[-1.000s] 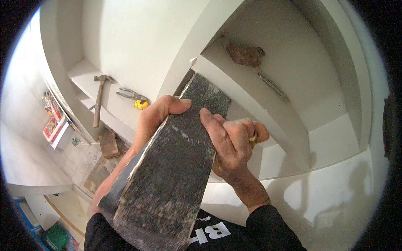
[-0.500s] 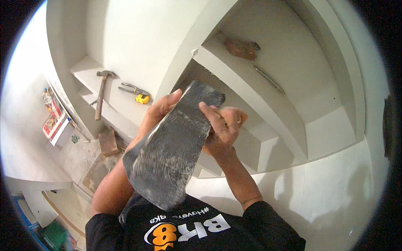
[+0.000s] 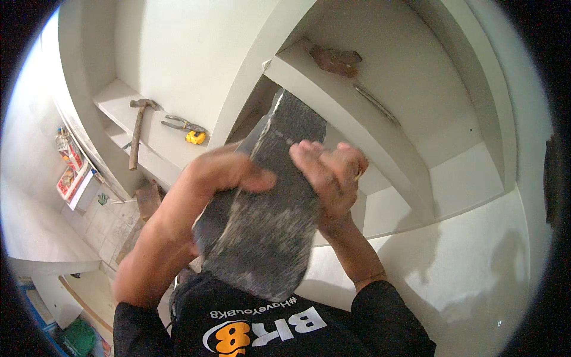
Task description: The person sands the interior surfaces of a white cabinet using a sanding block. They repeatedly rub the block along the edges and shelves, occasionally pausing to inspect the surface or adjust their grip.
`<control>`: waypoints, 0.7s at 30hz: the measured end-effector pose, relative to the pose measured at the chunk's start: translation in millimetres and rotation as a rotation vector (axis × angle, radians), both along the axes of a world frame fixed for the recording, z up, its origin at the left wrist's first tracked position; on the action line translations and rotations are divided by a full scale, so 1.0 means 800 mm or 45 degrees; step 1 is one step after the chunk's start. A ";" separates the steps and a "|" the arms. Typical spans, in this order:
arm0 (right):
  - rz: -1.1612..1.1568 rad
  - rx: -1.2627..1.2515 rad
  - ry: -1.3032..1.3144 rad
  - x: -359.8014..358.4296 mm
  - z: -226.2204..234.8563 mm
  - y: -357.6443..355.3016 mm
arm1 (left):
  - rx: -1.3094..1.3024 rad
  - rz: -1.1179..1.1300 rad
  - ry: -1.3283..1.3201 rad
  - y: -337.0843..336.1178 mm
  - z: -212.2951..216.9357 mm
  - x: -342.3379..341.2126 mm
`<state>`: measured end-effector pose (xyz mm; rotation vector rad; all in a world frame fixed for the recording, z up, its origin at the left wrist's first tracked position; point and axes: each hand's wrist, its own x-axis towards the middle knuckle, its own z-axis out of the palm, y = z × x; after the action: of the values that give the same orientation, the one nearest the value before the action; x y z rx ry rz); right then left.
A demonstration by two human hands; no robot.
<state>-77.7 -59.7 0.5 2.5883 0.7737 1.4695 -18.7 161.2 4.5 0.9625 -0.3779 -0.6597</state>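
Observation:
A dark grey, worn sheet of sandpaper (image 3: 270, 220) with a pale left edge is held up in front of my chest, a part of it folded along the left side. My left hand (image 3: 223, 172) grips its left edge, thumb lying across the dark face and the other fingers hidden behind. My right hand (image 3: 333, 172) holds the right edge, slightly blurred, with fingertips on the dark face.
Ahead are white built-in shelves (image 3: 357, 128), with a brown lump (image 3: 336, 60) and a thin metal strip (image 3: 376, 104) on one. A hammer (image 3: 137, 131), pliers (image 3: 183, 124) and a yellow tape measure (image 3: 195, 137) lie on the left ledge. A wooden block (image 3: 148, 199) sits lower down.
The sandpaper has shifted right and stands more upright. My left hand has brought its thumb over the dark face, and my right hand has moved slightly right, its fingers laid over the edge.

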 end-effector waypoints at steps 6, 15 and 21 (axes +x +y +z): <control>-0.108 0.191 0.004 0.038 0.005 -0.032 | -0.420 -0.291 0.027 -0.047 0.004 0.067; 0.085 0.198 0.044 0.078 0.008 -0.027 | -0.339 -0.035 0.005 -0.036 -0.015 0.057; -0.047 0.216 -0.037 0.046 0.002 -0.003 | -0.259 -0.022 -0.251 -0.018 -0.017 0.045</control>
<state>-40.8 -61.9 2.5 2.6781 0.6200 1.6251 17.3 147.1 -9.0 0.8323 -0.6164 -0.5318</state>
